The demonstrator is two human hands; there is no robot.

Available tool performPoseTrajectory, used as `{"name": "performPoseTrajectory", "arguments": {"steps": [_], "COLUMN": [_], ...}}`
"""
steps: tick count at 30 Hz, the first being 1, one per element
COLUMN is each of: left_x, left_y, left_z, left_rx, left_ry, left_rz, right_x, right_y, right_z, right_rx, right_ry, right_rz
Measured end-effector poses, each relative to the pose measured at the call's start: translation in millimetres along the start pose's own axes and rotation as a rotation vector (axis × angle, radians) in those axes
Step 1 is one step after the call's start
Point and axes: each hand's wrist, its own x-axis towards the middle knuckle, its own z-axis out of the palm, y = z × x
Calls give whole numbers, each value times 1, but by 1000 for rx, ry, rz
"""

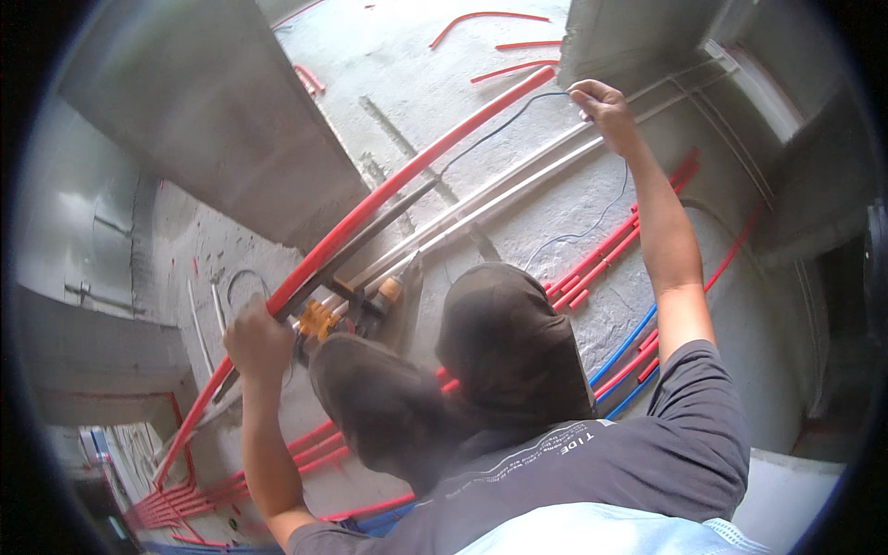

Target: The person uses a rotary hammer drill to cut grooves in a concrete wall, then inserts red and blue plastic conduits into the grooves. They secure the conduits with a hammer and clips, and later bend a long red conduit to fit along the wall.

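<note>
A long red plastic pipe (398, 180) slants across in front of me, from the lower left up to the upper right. My left hand (259, 340) is wrapped round it in the lower half. Close along the pipe runs a dark straight rod (379, 222); whether my left fingers also hold it I cannot tell. From the rod's upper tip a thin dark cord (499, 131) leads to my right hand (603, 109), raised near the pipe's upper end. The right fingers pinch the cord, and its slack hangs down toward the floor.
Between my knees and the pipe lies a yellow-and-black tool (319, 319). White conduits (499, 194) cross the floor. Red pipes (601, 254) lie on the right, with blue pipes (624, 347) below. More red pipes (305, 453) run at lower left. A concrete pillar (213, 111) rises at left.
</note>
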Motion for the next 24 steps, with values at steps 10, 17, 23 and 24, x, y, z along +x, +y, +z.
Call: {"name": "performPoseTrajectory", "arguments": {"steps": [10, 17, 23, 24], "left_x": [7, 12, 17, 20], "left_y": [14, 38, 42, 45], "left_z": [0, 11, 14, 15], "left_rx": [-112, -206, -234, -234], "left_ry": [-59, 49, 48, 42], "left_rz": [24, 30, 52, 45], "right_x": [29, 74, 96, 88], "right_y": [54, 148, 194, 190], "right_z": [7, -81, -85, -87], "right_rx": [440, 996, 1358, 1283], "right_ry": [131, 68, 102, 33], "right_rz": [228, 289, 245, 219]}}
